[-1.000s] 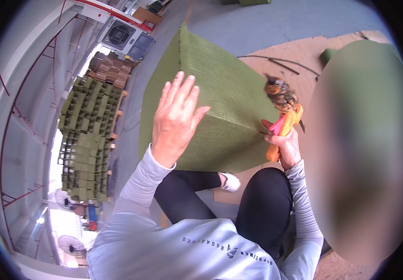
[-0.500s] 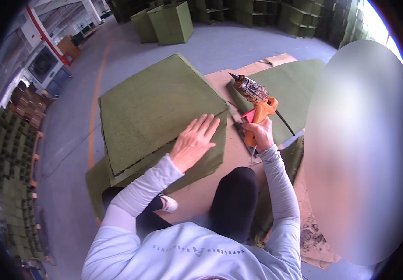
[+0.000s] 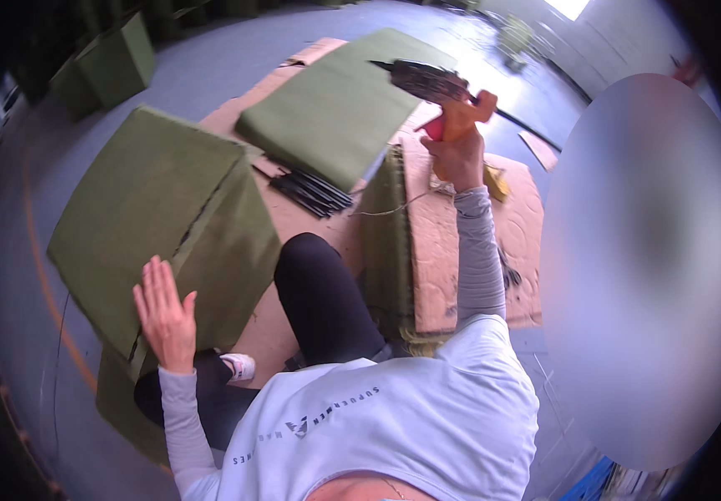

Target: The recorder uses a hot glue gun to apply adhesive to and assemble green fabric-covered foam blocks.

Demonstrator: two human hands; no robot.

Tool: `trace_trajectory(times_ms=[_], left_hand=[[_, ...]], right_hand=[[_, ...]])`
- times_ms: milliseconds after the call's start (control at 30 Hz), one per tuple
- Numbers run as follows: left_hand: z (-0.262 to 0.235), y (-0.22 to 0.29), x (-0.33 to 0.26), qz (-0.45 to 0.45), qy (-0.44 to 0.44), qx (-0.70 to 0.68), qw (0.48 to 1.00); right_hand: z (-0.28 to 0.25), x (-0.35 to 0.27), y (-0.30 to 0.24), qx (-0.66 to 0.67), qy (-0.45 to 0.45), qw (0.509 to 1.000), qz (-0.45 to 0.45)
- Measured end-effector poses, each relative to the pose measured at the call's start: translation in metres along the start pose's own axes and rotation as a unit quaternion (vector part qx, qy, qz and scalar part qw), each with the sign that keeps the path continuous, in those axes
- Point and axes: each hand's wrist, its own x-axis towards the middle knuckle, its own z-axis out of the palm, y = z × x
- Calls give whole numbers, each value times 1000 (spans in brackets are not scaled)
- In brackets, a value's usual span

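Note:
My right hand (image 3: 459, 156) is raised at the upper middle, wrapped round the orange handle of a hot glue gun (image 3: 429, 83). The gun's dark, stained nozzle points left, and a long black glue stick juts from its back. At the lower left, my left hand (image 3: 168, 324) is open, fingers straight and side by side. It lies along the edge of a large olive-green box (image 3: 139, 179); whether the palm presses on it I cannot tell. A dark seam runs along that edge. Several black glue sticks (image 3: 314, 194) lie in a bundle between the box and a flat green panel stack (image 3: 335, 104).
A cardboard-topped stand (image 3: 477, 250) is at my right, a thin cord running across to it. Yellow material (image 3: 497, 182) and dark scissors-like handles (image 3: 510, 274) lie there. Cardboard sheets (image 3: 264, 338) cover the floor beneath my legs. Other green boxes (image 3: 118, 60) stand at the far left.
My view has swung right. My right hand has carried the glue gun away from the box, over toward the cardboard-topped stand. My left hand has slid back nearer to me along the box's edge.

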Motion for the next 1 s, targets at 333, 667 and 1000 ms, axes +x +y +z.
trace_trajectory(times_ms=[333, 667, 1000], left_hand=[[0, -54, -59, -108, -2, 76, 991], [-12, -64, -83, -161, 67, -108, 979], [-25, -69, -85, -179, 27, -107, 978]], right_hand=[[-2, -125, 220, 140, 156, 863, 460], [84, -90, 325, -109, 116, 842, 515], [64, -77, 276, -287, -11, 891, 352]])
